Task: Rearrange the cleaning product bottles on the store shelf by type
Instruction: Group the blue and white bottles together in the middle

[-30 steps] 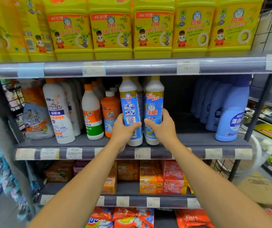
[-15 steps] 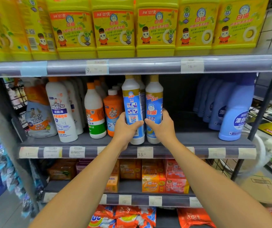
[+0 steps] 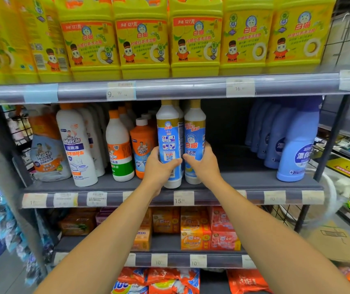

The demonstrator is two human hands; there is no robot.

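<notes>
The left grip (image 3: 159,166) curls round the lower body of the left blue-label bottle (image 3: 167,136). The right grip (image 3: 203,164) wraps the right blue-label bottle (image 3: 194,132) just beside it. Both bottles stand upright near the front edge of the middle shelf (image 3: 244,183). An orange Mr Muscle bottle (image 3: 142,145) crowds the left grip. To the right, bare shelf runs to the pale blue bleach bottles (image 3: 295,149). The upper shelf rail (image 3: 191,88) sits just above the caps.

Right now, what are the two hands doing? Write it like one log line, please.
left hand: grips left blue-label bottle | right hand: grips right blue-label bottle | bottles: upright, side by side, middle shelf
</notes>
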